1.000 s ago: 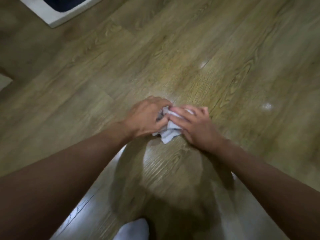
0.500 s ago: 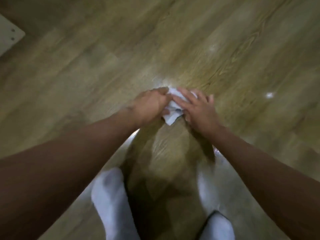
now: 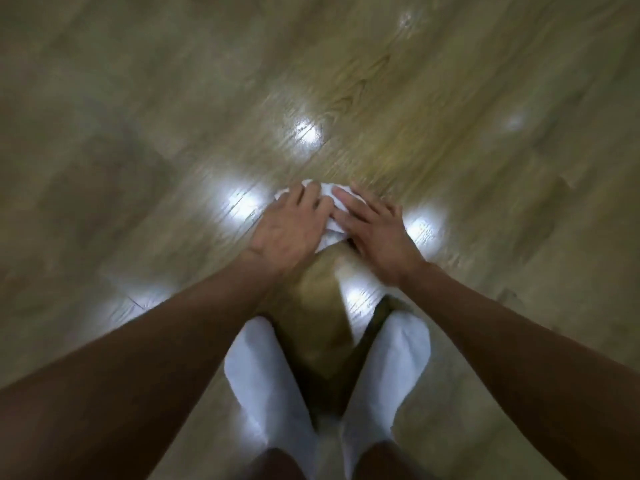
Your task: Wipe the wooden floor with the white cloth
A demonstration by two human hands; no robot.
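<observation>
I see both hands flat, fingers straight: the left hand (image 3: 289,233) and right hand (image 3: 377,235) press the white cloth (image 3: 328,195) onto the wooden floor (image 3: 467,91). White socks (image 3: 266,386) stand near, and glare spots (image 3: 304,133) lie around the cloth.

The wooden floor (image 3: 433,98) is olive-brown with darker streaky grain (blurred white glare spots (image 3: 306,133) dot it). The cloth (image 3: 330,235) is plain white, and so are both socks (image 3: 263,379).
</observation>
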